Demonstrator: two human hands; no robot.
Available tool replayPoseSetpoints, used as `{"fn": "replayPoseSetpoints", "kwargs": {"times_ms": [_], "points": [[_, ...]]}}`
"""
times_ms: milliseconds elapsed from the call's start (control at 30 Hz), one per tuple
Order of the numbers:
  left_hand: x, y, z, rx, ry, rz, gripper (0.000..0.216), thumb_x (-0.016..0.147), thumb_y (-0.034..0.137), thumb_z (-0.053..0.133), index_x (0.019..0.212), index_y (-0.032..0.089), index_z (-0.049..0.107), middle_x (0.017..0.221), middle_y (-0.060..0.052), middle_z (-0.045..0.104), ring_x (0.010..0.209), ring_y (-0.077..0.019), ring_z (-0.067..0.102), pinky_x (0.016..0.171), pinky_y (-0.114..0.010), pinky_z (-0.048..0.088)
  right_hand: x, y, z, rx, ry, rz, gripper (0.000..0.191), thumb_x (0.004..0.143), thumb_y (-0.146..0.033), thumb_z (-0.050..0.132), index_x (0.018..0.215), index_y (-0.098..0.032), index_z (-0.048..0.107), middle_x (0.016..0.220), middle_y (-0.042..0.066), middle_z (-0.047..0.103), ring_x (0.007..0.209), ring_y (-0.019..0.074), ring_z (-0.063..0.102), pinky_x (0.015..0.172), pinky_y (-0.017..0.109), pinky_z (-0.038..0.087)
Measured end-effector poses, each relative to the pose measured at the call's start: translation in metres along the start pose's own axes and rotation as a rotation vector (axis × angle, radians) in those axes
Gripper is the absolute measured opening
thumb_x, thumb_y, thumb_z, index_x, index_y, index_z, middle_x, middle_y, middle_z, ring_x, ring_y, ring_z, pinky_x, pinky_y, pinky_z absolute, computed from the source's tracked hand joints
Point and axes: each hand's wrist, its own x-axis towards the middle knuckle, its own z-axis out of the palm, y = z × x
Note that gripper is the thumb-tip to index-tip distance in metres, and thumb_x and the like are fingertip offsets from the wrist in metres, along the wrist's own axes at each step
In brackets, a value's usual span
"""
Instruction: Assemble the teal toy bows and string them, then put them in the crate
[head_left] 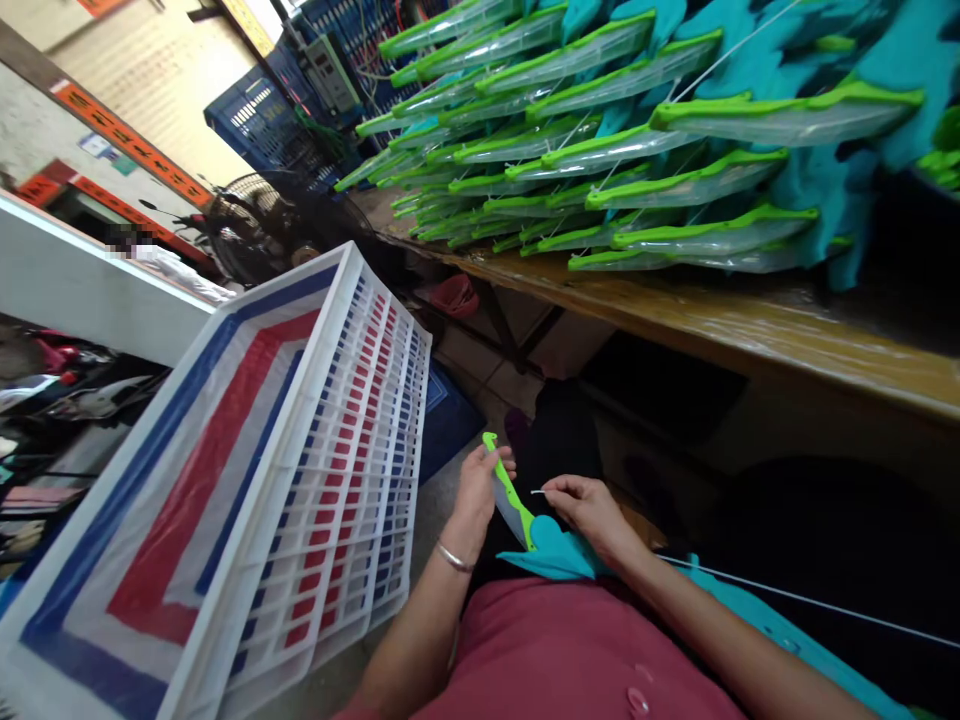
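Observation:
My left hand (pixel 472 495), with a silver bangle at the wrist, grips a long see-through plastic piece with a bright green edge (pixel 517 508). Its lower end joins a soft teal piece (pixel 559 556) lying over my lap. Thumb and fingertips of my right hand (pixel 591 512) are pinched on a thin white cord (pixel 538 491), whose short end sticks out toward the green edge. A white line (pixel 806 600) runs off to the right behind my right forearm, above more teal material (pixel 772 625).
A large white plastic basket (pixel 341 440) with a striped liner stands at my left. Ahead, a wooden table (pixel 660 318) bears stacked green-edged pieces (pixel 720 125) with teal parts and white strings. Behind are a fan (pixel 251 225), a blue crate (pixel 244 110) and a pink basket (pixel 455 296) under the table.

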Motion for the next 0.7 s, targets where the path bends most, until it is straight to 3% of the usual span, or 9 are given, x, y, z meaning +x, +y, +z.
{"fn": "replayPoseSetpoints", "kwargs": {"times_ms": [67, 167, 267, 367, 533, 700], "points": [[-0.006, 0.004, 0.004, -0.082, -0.045, -0.015, 0.039, 0.071, 0.037, 0.082, 0.094, 0.016, 0.060, 0.083, -0.006, 0.070, 0.059, -0.0137, 0.062, 0.064, -0.029, 0.052, -0.006, -0.012, -0.003, -0.034, 0.032, -0.060, 0.034, 0.064, -0.048, 0.068, 0.072, -0.016, 0.070, 0.055, -0.002, 0.050, 0.053, 0.0116, 0.039, 0.050, 0.025, 0.028], [-0.023, 0.021, 0.004, -0.166, -0.129, -0.009, 0.049, 0.066, 0.037, 0.087, 0.103, 0.015, 0.063, 0.084, -0.005, 0.071, 0.064, -0.0148, 0.064, 0.068, -0.029, 0.052, -0.016, -0.046, -0.007, -0.088, 0.069, -0.192, 0.028, 0.073, -0.044, 0.066, 0.075, -0.017, 0.073, 0.072, 0.003, 0.064, 0.069, 0.0167, 0.053, 0.063, 0.027, 0.041], [-0.045, 0.040, 0.006, -0.237, -0.160, 0.040, 0.047, 0.071, 0.042, 0.086, 0.103, 0.017, 0.064, 0.082, -0.001, 0.067, 0.069, -0.0138, 0.063, 0.072, -0.028, 0.051, -0.029, -0.090, -0.006, -0.222, 0.073, -0.466, 0.022, 0.087, -0.036, 0.060, 0.080, -0.019, 0.072, 0.081, 0.003, 0.068, 0.078, 0.0182, 0.059, 0.073, 0.028, 0.045], [-0.068, 0.052, 0.012, -0.330, -0.166, 0.086, 0.047, 0.084, 0.063, 0.071, 0.094, 0.018, 0.062, 0.078, 0.000, 0.062, 0.068, -0.0135, 0.058, 0.069, -0.027, 0.049, -0.042, -0.121, 0.004, -0.347, 0.077, -0.731, 0.022, 0.096, -0.025, 0.053, 0.084, -0.019, 0.071, 0.080, 0.002, 0.065, 0.073, 0.0153, 0.061, 0.069, 0.026, 0.045], [-0.090, 0.062, 0.020, -0.492, -0.259, 0.129, 0.059, 0.089, 0.073, 0.056, 0.067, 0.018, 0.053, 0.059, 0.002, 0.049, 0.054, -0.0130, 0.046, 0.056, -0.026, 0.042, -0.063, -0.130, 0.024, -0.505, 0.025, -0.919, 0.019, 0.100, -0.012, 0.048, 0.091, -0.018, 0.064, 0.085, 0.002, 0.062, 0.071, 0.0116, 0.060, 0.065, 0.023, 0.046], [-0.097, 0.065, 0.018, -0.562, -0.290, 0.103, 0.058, 0.087, 0.070, 0.056, 0.060, 0.020, 0.047, 0.054, 0.002, 0.042, 0.051, -0.0131, 0.042, 0.053, -0.026, 0.038, -0.076, -0.123, 0.033, -0.742, 0.088, -1.107, 0.019, 0.103, -0.011, 0.043, 0.098, -0.017, 0.062, 0.089, 0.004, 0.060, 0.071, 0.0123, 0.057, 0.060, 0.023, 0.044]]}}
